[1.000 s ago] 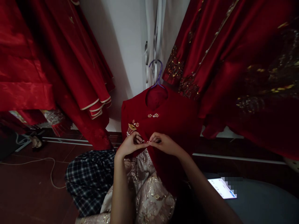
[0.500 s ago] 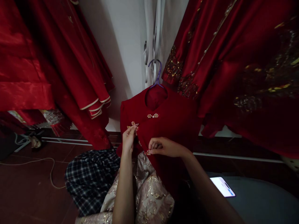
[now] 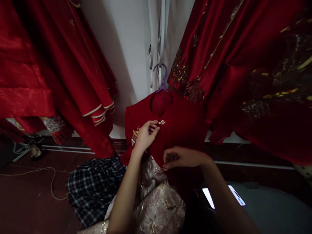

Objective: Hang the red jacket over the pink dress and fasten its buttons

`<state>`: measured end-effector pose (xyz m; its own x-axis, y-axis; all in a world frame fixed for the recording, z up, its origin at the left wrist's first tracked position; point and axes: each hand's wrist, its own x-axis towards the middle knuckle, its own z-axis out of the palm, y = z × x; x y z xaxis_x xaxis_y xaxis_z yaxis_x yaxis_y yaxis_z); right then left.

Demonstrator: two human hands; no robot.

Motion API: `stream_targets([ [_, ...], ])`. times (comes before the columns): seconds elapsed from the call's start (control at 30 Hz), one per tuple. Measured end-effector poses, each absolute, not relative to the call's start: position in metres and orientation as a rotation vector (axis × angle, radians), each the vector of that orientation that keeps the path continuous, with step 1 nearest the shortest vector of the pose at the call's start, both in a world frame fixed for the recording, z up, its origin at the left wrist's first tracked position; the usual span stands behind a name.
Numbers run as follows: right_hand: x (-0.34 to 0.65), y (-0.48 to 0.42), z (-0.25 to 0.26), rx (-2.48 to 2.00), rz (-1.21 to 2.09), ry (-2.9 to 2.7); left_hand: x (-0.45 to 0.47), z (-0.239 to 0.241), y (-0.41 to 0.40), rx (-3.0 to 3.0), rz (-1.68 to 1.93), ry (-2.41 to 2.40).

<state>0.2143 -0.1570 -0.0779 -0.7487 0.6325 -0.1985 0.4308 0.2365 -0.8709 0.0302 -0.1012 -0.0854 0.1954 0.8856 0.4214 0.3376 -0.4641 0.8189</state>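
A sleeveless-looking red garment with a round neck hangs in front of me on a purple hanger. At its neckline sits a gold-and-pearl beaded clasp. My left hand reaches over this clasp, fingertips at its left end and thumb held apart below. Beside that hand dangles a gold tasselled ornament. Lower down, my right hand pinches a beaded fastener at the garment's front edge. Whether the left fingertips press on the clasp is hard to see.
Red garments hang on the left, and sequinned red ones on the right. Pale brocade cloth lies over my lap beside plaid fabric. A lit phone rests on a grey surface. A cable crosses the floor.
My left hand has moved up and right from the garment's left front edge to the neckline clasp. My right hand has shifted slightly right and down, still pinching the fastener.
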Motion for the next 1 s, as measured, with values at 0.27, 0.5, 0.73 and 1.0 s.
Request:
stream_targets([
  [0.27,0.238,-0.164,-0.063,-1.126,1.482,-2.308,0.035,-0.055,-0.08,2.755,0.977,1.365],
  [0.5,0.243,-0.157,-0.061,-1.161,1.13,-2.059,0.029,-0.052,-0.071,3.1,0.95,1.08],
  [0.73,0.188,-0.117,-0.037,-0.973,0.786,-1.453,0.029,-0.07,-0.066,3.175,1.021,1.041],
  [1.0,0.147,-0.088,-0.045,-1.405,0.334,-1.294,0.014,-0.069,-0.056,2.587,1.503,1.786],
])
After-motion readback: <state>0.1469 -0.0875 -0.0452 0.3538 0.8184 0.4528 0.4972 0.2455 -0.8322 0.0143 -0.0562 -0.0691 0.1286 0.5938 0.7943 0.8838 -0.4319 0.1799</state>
